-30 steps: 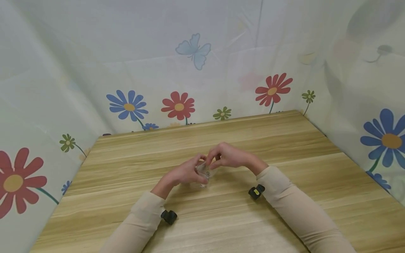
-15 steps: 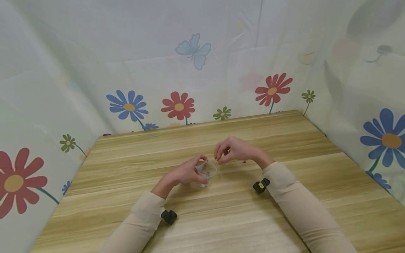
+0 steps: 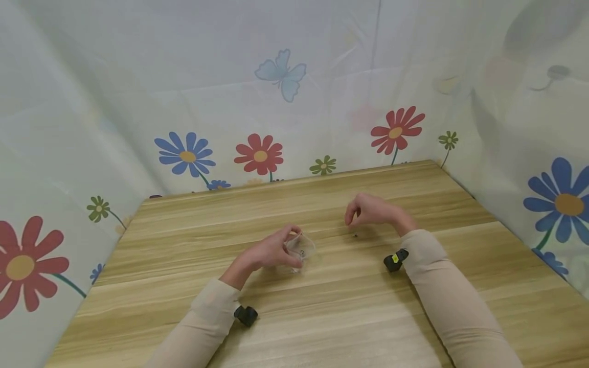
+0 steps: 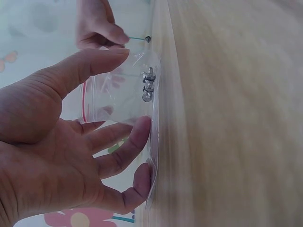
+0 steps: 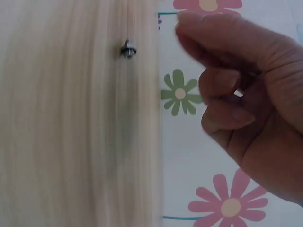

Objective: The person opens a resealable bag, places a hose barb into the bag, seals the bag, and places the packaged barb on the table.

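Note:
My left hand [image 3: 271,249] holds a small clear zip bag [image 3: 309,247] at the middle of the table, thumb on one side and fingers on the other. In the left wrist view a red line runs along the bag's zip, and several shiny metal bolts [image 4: 148,85] lie inside. To the right, my right hand [image 3: 374,209] hovers over the table with loosely bent fingers and nothing visible between them. Just below its fingertips a small metal bolt with a dark ring [image 5: 128,49] lies on the wood.
The wood-grain table [image 3: 257,327] reaches back to a pale curtain [image 3: 331,76] printed with flowers and a butterfly. More curtain hangs along the left and right sides. A black wrist camera [image 3: 246,316] sits at the left cuff, another [image 3: 394,259] at the right.
My right hand has moved away from the bag, to the right and slightly back, and is now over the loose bolt. The left hand and bag have stayed in place.

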`<state>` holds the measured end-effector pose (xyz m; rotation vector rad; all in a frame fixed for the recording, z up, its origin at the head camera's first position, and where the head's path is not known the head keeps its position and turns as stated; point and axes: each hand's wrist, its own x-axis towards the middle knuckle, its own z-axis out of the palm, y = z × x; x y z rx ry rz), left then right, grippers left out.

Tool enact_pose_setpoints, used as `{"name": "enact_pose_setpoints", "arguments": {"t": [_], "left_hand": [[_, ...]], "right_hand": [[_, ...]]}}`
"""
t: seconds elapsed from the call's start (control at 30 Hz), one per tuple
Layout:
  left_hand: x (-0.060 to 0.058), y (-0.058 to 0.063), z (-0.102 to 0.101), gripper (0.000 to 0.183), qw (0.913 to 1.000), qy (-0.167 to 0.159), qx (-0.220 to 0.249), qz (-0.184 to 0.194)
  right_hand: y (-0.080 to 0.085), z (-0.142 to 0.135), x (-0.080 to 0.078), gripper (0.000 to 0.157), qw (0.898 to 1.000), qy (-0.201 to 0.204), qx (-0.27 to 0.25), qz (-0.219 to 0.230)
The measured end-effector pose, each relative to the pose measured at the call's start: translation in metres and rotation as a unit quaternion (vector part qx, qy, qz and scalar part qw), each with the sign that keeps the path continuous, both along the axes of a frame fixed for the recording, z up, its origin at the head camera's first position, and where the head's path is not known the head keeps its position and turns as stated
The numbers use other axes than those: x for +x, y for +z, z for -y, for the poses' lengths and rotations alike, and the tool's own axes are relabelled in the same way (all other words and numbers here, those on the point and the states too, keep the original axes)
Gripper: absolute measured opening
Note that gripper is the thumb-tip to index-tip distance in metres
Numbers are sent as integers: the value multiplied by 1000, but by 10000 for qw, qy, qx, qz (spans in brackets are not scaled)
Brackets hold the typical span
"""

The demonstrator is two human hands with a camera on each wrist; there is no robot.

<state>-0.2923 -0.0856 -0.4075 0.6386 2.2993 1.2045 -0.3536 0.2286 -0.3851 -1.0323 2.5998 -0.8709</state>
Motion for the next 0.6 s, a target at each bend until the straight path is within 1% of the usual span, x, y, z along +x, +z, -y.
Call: {"name": "enact_pose_setpoints", "arguments": {"t": [0.1, 0.2, 0.3, 0.43, 0.6], "left_hand": [[0, 0, 0, 74, 10000, 2, -25, -16], [0, 0, 1, 74, 10000, 22, -38, -37], [1, 1, 1, 75, 10000, 22, -28, -38], [1, 2, 2, 75, 10000, 24, 24, 2], [0, 0, 1, 74, 10000, 50, -2, 0]], "right_hand": [[-2, -5, -1, 1, 9991, -119, 401, 91], [-5, -5, -2, 5, 9978, -105, 622, 218], [-6, -4, -2, 5, 9972, -118, 655, 354], [-6, -2, -1, 6, 9970, -147, 638, 402], [-10, -6, -3, 7, 9970, -124, 610, 463]]}}
